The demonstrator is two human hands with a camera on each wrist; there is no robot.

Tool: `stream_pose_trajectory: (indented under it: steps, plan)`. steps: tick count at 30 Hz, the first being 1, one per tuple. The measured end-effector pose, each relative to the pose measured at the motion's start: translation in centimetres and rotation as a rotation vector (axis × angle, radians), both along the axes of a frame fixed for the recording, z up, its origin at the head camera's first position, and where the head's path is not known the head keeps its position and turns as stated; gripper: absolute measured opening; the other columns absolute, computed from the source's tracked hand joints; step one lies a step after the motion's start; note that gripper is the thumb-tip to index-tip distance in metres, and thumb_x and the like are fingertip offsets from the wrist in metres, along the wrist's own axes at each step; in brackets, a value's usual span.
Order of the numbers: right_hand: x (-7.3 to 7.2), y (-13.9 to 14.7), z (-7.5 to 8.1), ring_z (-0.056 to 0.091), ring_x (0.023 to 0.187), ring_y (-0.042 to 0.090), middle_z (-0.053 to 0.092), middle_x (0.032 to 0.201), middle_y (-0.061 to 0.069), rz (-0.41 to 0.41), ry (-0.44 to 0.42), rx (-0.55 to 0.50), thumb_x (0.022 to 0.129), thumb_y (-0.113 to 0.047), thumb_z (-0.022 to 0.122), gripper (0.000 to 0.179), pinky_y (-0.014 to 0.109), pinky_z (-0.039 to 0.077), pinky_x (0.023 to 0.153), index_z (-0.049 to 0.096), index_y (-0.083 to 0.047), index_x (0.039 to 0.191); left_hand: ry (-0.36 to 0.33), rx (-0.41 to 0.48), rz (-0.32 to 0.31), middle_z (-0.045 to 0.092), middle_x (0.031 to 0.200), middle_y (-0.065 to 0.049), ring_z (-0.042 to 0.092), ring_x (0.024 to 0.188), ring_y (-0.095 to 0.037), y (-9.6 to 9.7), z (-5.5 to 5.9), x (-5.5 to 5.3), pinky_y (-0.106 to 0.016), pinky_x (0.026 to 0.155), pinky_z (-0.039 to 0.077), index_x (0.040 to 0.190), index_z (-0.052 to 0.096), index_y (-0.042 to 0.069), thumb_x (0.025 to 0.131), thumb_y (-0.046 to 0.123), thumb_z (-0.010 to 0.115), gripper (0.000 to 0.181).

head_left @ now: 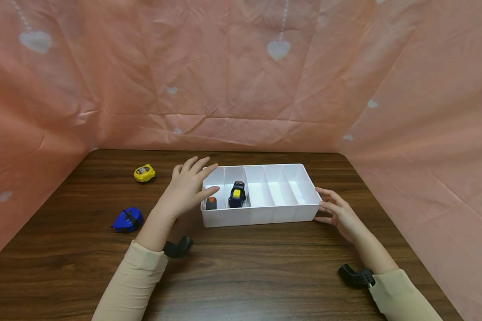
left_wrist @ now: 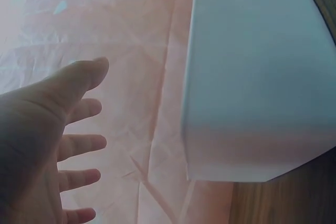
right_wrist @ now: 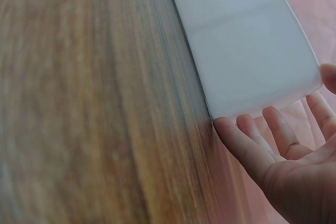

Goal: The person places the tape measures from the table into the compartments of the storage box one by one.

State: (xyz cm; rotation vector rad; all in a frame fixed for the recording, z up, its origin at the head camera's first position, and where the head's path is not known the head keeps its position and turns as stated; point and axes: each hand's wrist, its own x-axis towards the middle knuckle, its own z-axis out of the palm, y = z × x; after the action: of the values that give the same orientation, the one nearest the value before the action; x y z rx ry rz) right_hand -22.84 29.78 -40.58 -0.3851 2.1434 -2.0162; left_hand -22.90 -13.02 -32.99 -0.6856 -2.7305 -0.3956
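Note:
A white divided box (head_left: pixel 257 215) lies lengthwise on the table. My left hand (head_left: pixel 186 187) hovers at its left end, fingers spread and holding nothing; in the left wrist view the hand (left_wrist: pixel 31 140) is apart from the box wall (left_wrist: pixel 257 66). At the other end, my right hand (head_left: pixel 339 214) touches the end wall with extended fingertips, as the fingers (right_wrist: pixel 252 150) in the right wrist view also show. In the leftmost compartment sits a dark tape measure with an orange button (head_left: pixel 211 203), partly hidden by the front wall. The neighbouring compartment holds a black tape measure with a yellow button (head_left: pixel 237 195).
Left of the box, a yellow tape measure (head_left: pixel 144 173) lies toward the back of the wooden table (head_left: pixel 265 267). A blue tape measure with a black strap (head_left: pixel 127 220) lies nearer, beside my left forearm. Pink cloth (head_left: pixel 233 80) with white hearts hangs around the table.

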Motion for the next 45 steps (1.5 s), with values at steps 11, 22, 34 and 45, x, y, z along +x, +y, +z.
stream_pose_trajectory:
  steps: [11, 22, 34, 45]
  plan:
    - [0.0, 0.0, 0.0, 0.061, 0.1, 0.014, 0.048, 0.12, 0.003, -0.002, -0.003, 0.001, 0.102, -0.018, 0.046, 0.044, 0.041, 0.052, 0.08, 0.036, -0.006, 0.143, 0.008, 0.046, 0.059, 0.033, 0.15, -0.012, 0.021, 0.137, -0.04, -1.8, 0.4, -0.2, -0.065, 0.101, 0.017, 0.143, 0.046, 0.016, 0.091, 0.046, 0.062, 0.063]
    - [0.0, 0.1, -0.1, 0.061, 0.1, 0.015, 0.05, 0.118, 0.003, 0.008, 0.004, -0.008, 0.102, -0.017, 0.046, 0.043, 0.041, 0.052, 0.08, 0.037, -0.007, 0.143, 0.001, 0.096, 0.128, 0.031, 0.151, -0.015, 0.019, 0.137, -0.04, -3.6, 0.5, -0.6, -0.063, 0.1, 0.017, 0.144, 0.045, 0.015, 0.091, 0.047, 0.061, 0.064]
    - [0.0, 0.0, 0.0, 0.061, 0.101, 0.015, 0.05, 0.117, 0.004, 0.007, 0.007, 0.002, 0.102, -0.018, 0.046, 0.043, 0.042, 0.052, 0.08, 0.037, -0.007, 0.143, -0.024, 0.151, 0.195, 0.029, 0.151, -0.019, 0.019, 0.136, -0.044, -5.6, 0.3, -0.9, -0.069, 0.098, 0.014, 0.144, 0.043, 0.011, 0.091, 0.052, 0.057, 0.068]
    - [0.0, 0.1, 0.0, 0.061, 0.101, 0.015, 0.05, 0.117, 0.003, 0.005, 0.009, 0.01, 0.102, -0.018, 0.045, 0.043, 0.041, 0.052, 0.08, 0.037, -0.007, 0.143, -0.052, 0.188, 0.264, 0.026, 0.152, -0.02, 0.017, 0.136, -0.046, -7.2, -0.1, -1.2, -0.069, 0.098, 0.012, 0.146, 0.04, 0.01, 0.092, 0.053, 0.055, 0.07]
